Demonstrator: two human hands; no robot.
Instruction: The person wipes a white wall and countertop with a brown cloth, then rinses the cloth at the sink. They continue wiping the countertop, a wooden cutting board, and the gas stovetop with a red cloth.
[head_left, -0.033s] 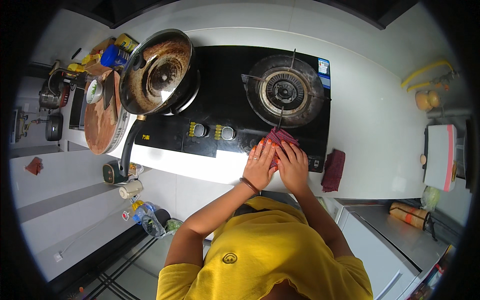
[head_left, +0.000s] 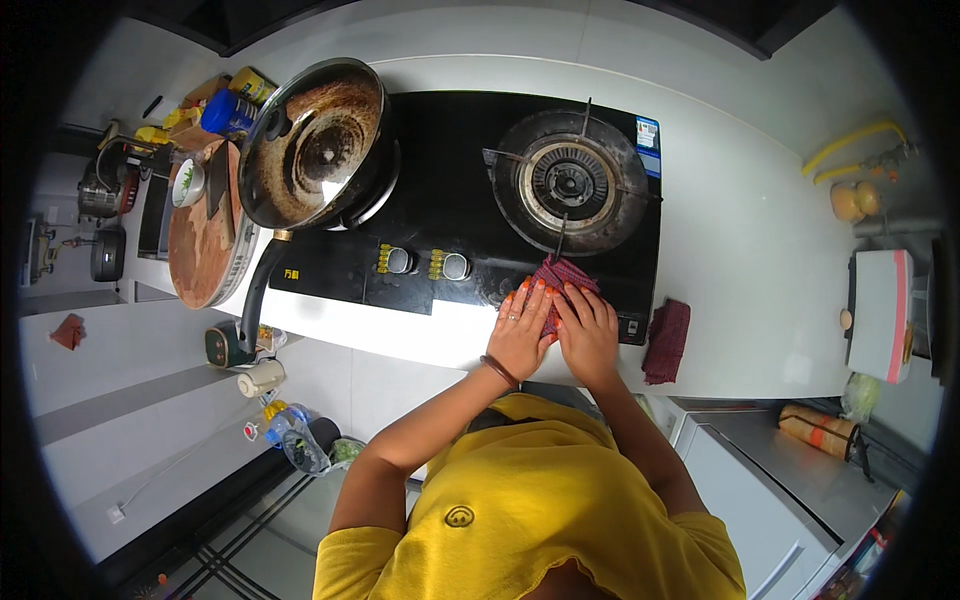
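Both hands are together on a dark red cloth [head_left: 566, 274] at the front edge of the black gas stove [head_left: 450, 200]. My left hand [head_left: 520, 322] is closed on its left side, with fingers bent slightly over it. On the other side, my right hand [head_left: 587, 330] grips the same bunched cloth from above. Parts of it show between the thumbs and beyond the fingertips; the palms hide the rest. Just past the cloth is the right burner [head_left: 570, 185], and to the left are two control knobs [head_left: 455, 266].
A browned wok [head_left: 320, 150] with a glass lid stands on the left burner, its handle [head_left: 262, 290] jutting over the counter front. Further left, a round cutting board [head_left: 195, 255] bears a cleaver and a white bowl [head_left: 188, 184]. A second folded cloth [head_left: 667, 342] lies right of the stove.
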